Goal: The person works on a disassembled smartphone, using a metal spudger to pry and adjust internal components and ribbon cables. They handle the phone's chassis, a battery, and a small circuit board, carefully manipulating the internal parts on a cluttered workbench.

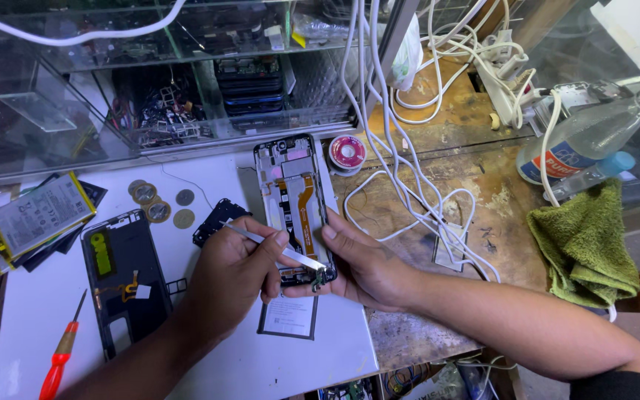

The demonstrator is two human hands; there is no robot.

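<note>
Fingers of left hand (235, 278) pinch tweezers (275, 247); right hand (364, 267) grips phone frame (294, 204); cluttered white worktop (209, 363).

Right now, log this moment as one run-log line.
left hand: holds metal tweezers | right hand: steadies opened phone frame | tweezer tips at frame's lower end | red-handled screwdriver: lying on white mat

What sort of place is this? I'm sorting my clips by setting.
Most likely a phone repair bench. The hands, left and right, work with tweezers on an opened phone; a loose battery and a red screwdriver lie nearby, with spare parts in a glass cabinet.
</note>
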